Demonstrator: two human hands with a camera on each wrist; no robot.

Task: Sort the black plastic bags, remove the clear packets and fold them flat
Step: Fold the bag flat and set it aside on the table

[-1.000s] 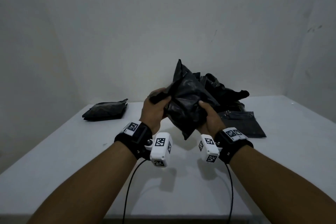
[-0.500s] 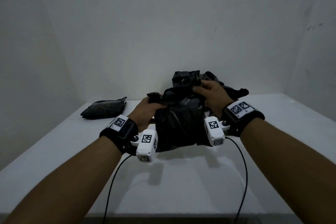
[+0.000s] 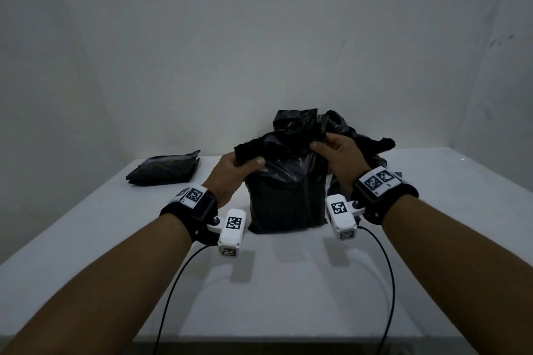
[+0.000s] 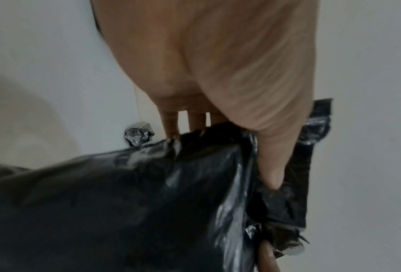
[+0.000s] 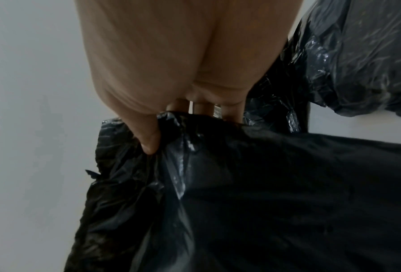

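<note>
Head view: fingertips behind bag (image 3: 284, 196).

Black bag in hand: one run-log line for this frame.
left hand: grips black bag top | right hand: grips top | bag bottom: on table | folded stack: far left

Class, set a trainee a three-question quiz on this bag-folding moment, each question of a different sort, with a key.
1. True or false: both hands grip the top edge of the black bag.
2. Which lies at the far left of the table? A) folded bags B) a loose heap C) scissors
3. Fill in: the bag's lower end rests on the ____.

Key: 1 true: left hand and right hand each pinch it. 2 A. 3 table.
</note>
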